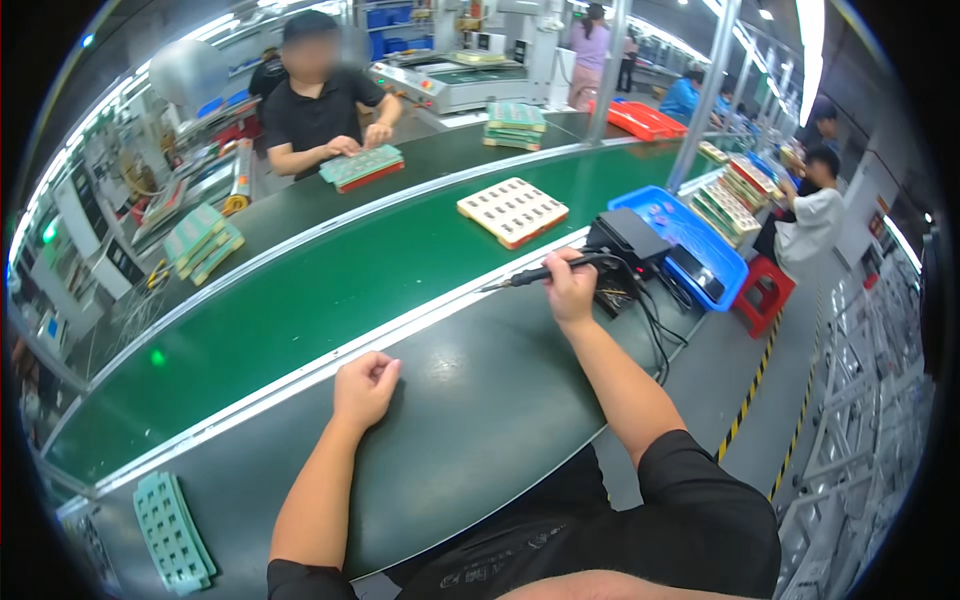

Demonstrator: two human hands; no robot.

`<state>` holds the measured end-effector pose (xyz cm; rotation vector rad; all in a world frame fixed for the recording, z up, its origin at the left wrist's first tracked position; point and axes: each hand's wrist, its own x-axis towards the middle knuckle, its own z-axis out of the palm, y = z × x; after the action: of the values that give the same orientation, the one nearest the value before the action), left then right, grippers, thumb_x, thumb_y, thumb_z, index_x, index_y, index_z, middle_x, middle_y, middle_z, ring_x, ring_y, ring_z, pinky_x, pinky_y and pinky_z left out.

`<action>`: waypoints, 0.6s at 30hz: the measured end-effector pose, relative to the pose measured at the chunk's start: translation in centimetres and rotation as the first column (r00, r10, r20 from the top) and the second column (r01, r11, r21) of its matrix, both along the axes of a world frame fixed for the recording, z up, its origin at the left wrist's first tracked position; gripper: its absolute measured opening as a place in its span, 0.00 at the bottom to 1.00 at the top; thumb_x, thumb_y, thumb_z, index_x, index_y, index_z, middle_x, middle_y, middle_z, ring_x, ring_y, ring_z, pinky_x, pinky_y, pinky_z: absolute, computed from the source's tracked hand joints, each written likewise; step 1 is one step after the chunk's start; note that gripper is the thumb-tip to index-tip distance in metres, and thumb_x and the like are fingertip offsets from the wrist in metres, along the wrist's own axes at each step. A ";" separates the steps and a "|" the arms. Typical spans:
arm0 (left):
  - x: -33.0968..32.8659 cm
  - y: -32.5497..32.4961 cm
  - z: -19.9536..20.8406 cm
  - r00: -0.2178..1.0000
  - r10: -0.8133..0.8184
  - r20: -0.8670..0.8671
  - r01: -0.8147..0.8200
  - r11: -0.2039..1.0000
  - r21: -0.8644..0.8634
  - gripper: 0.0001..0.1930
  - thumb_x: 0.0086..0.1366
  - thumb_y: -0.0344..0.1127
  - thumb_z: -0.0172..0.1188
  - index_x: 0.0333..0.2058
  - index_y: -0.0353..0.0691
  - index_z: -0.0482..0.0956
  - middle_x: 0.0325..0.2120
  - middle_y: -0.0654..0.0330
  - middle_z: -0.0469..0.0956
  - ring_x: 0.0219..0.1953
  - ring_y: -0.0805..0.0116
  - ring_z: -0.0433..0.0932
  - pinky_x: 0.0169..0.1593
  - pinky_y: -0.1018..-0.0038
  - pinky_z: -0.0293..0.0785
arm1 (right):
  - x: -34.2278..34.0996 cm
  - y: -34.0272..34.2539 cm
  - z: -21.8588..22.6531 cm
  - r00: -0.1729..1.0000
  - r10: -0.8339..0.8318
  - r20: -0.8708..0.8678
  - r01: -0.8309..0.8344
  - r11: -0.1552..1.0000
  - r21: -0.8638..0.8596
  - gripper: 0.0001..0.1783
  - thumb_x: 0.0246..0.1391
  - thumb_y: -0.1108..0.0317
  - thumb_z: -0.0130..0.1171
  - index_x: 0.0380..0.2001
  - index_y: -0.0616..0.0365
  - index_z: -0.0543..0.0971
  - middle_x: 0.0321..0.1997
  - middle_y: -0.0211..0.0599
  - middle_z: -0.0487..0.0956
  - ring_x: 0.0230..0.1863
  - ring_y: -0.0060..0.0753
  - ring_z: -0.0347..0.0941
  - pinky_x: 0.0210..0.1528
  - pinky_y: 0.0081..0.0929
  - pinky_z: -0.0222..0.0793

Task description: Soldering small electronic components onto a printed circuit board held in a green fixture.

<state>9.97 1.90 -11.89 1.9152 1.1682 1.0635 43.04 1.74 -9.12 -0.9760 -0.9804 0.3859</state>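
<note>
Right of centre in the frame, the right hand (572, 290) is gripping an iron (530, 276), its fingers closing around the black handle. The iron's long axis is running leftward and slightly down from these fingers, its tip pointing away from the blue tray (732, 287) and appearing over the white rail (400, 326); whether it is touching the rail, one cannot tell. Above the tip, a white panel (512, 212) with dark slots is lying on the green belt (300, 300), up and to the left of the right hand, which is sitting nearer to it than the left hand (365, 390). Left of centre, the left hand is hanging at the desk (450, 430), its fingers curling into a loose fist with nothing showing in them. A green stack (175, 530) is lying well apart at lower left. Just beside the right hand, a black box (628, 238) is standing, cables (655, 335) trailing below it. At upper left, a co-worker (312, 125) is handling a teal panel (372, 160).
</note>
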 end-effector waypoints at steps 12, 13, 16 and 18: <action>-1.5 0.5 0.4 1.000 -0.003 0.012 0.003 0.999 -0.040 0.09 0.57 0.34 0.61 0.24 0.34 0.77 0.14 0.66 0.73 0.17 0.81 0.66 0.23 0.82 0.63 | -1.7 0.0 0.2 1.000 -0.014 0.002 0.014 1.000 0.019 0.10 0.53 0.69 0.54 0.21 0.61 0.75 0.18 0.27 0.72 0.18 0.14 0.65 0.20 0.14 0.61; -1.6 0.5 0.3 1.000 -0.001 0.012 0.001 0.999 -0.038 0.09 0.57 0.34 0.61 0.24 0.34 0.77 0.14 0.66 0.73 0.17 0.81 0.66 0.23 0.82 0.63 | -1.8 0.0 0.2 1.000 -0.012 0.003 0.012 1.000 0.021 0.10 0.53 0.69 0.54 0.21 0.61 0.75 0.18 0.27 0.72 0.18 0.14 0.65 0.20 0.14 0.61; -2.1 0.6 0.0 1.000 -0.004 -0.013 0.003 1.000 -0.017 0.09 0.57 0.35 0.61 0.24 0.35 0.77 0.15 0.67 0.72 0.18 0.82 0.66 0.23 0.82 0.63 | -2.4 0.1 0.2 1.000 -0.010 -0.001 0.010 1.000 -0.010 0.10 0.52 0.69 0.54 0.20 0.61 0.75 0.18 0.27 0.73 0.18 0.15 0.66 0.20 0.14 0.62; -2.7 0.7 -0.2 1.000 0.004 0.018 -0.003 1.000 -0.021 0.09 0.56 0.35 0.61 0.24 0.34 0.78 0.14 0.64 0.74 0.17 0.80 0.68 0.24 0.81 0.64 | -3.4 0.1 0.5 1.000 -0.025 0.008 0.025 1.000 0.000 0.10 0.52 0.69 0.54 0.20 0.62 0.75 0.18 0.28 0.73 0.18 0.15 0.66 0.20 0.15 0.62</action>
<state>7.27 2.56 -12.07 1.8849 1.1688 1.0642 39.65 1.86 -8.61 -0.9897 -0.9745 0.3609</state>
